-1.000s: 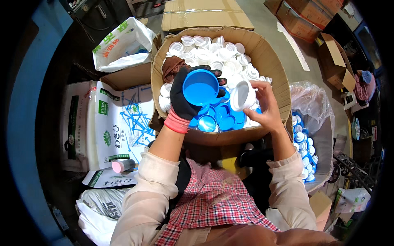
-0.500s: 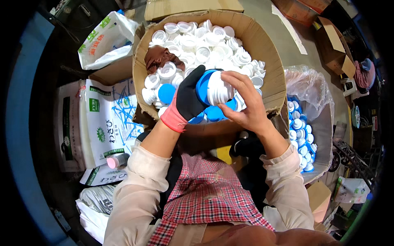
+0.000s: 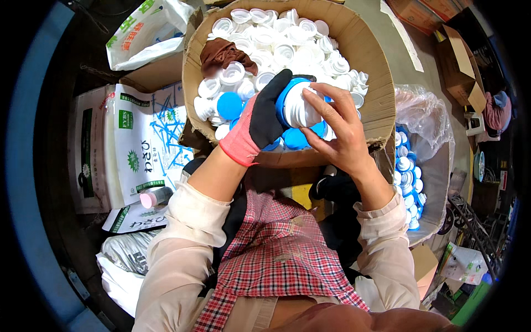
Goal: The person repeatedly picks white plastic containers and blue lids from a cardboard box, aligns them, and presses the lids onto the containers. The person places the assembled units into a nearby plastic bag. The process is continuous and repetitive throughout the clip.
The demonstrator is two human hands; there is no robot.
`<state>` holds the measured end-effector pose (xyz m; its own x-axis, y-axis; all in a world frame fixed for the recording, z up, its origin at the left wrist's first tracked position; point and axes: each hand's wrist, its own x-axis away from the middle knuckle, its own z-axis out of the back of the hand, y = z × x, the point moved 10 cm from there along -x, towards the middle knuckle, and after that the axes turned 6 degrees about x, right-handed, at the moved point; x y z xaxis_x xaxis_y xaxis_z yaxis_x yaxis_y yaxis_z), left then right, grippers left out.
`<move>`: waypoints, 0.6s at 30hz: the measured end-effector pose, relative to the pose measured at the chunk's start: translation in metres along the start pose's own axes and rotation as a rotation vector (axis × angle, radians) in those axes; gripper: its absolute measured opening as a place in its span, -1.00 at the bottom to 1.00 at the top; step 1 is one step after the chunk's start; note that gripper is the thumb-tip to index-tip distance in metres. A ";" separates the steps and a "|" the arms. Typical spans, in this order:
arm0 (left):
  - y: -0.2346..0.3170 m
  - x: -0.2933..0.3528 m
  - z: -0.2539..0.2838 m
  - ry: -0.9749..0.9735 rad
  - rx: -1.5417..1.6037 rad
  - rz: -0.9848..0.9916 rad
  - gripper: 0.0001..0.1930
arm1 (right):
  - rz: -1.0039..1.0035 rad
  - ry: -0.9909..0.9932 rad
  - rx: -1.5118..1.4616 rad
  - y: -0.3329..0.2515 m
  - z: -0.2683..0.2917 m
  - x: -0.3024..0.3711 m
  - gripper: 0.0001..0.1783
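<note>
My left hand [image 3: 266,113], in a black glove with a pink cuff, is wrapped round a round blue cap [image 3: 284,103]. A white ribbed plastic piece [image 3: 302,106] sits against the cap's face. My bare right hand [image 3: 341,124] has its thumb and fingers curved round the right side of that white piece. Both hands are above the near side of a large cardboard box [image 3: 378,94] heaped with white plastic pieces [image 3: 285,54]. Several blue caps [image 3: 229,105] lie among them near the front edge, and a brown cloth [image 3: 224,57] rests on the pile at the left.
At the right stands a plastic-lined container [image 3: 434,166] of blue and white assembled pieces [image 3: 408,182]. White printed sheeting [image 3: 146,138] and a small pink-capped bottle [image 3: 156,197] are at the left. A white bag [image 3: 149,36] lies at the far left.
The view has shifted, so the box sits higher and slightly right. My right fingers have moved round the white ribbed piece, which now faces more toward me; the left hand keeps its hold.
</note>
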<state>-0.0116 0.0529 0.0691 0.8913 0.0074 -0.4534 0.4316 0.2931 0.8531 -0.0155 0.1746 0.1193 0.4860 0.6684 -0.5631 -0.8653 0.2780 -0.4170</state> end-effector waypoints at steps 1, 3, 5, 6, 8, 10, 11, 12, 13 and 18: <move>0.003 0.000 0.000 0.001 0.031 -0.001 -0.39 | -0.002 -0.004 0.005 -0.001 -0.001 0.000 -0.30; 0.004 0.001 0.002 0.011 0.038 -0.007 -0.39 | -0.006 -0.011 0.016 -0.002 -0.002 0.000 -0.29; 0.004 0.003 0.004 0.026 -0.009 -0.022 -0.40 | -0.003 -0.013 0.014 -0.002 -0.003 0.000 -0.28; 0.002 0.004 0.003 0.021 0.003 -0.005 -0.42 | -0.002 -0.014 0.013 -0.003 -0.004 0.000 -0.28; -0.003 0.003 0.001 0.010 0.028 0.027 -0.45 | 0.000 -0.024 0.027 -0.003 -0.005 0.001 -0.28; 0.009 0.002 -0.003 -0.001 0.136 -0.100 -0.48 | 0.008 -0.019 0.050 -0.003 -0.006 0.002 -0.27; 0.003 0.000 -0.005 -0.019 0.312 -0.018 -0.47 | 0.016 -0.010 0.066 -0.001 -0.006 0.003 -0.26; -0.002 -0.001 -0.008 -0.022 0.487 0.068 -0.46 | 0.022 0.001 0.083 -0.001 -0.005 0.004 -0.25; -0.009 -0.003 -0.016 -0.049 0.783 0.296 -0.43 | 0.000 0.014 0.090 0.001 0.000 0.002 -0.24; -0.008 -0.007 -0.035 -0.078 1.103 0.429 -0.31 | -0.523 0.255 -0.746 0.062 0.001 0.016 -0.35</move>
<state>-0.0258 0.0841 0.0566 0.9819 -0.1655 -0.0916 -0.0520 -0.7020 0.7103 -0.0611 0.2031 0.0849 0.8790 0.3877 -0.2776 -0.2714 -0.0719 -0.9598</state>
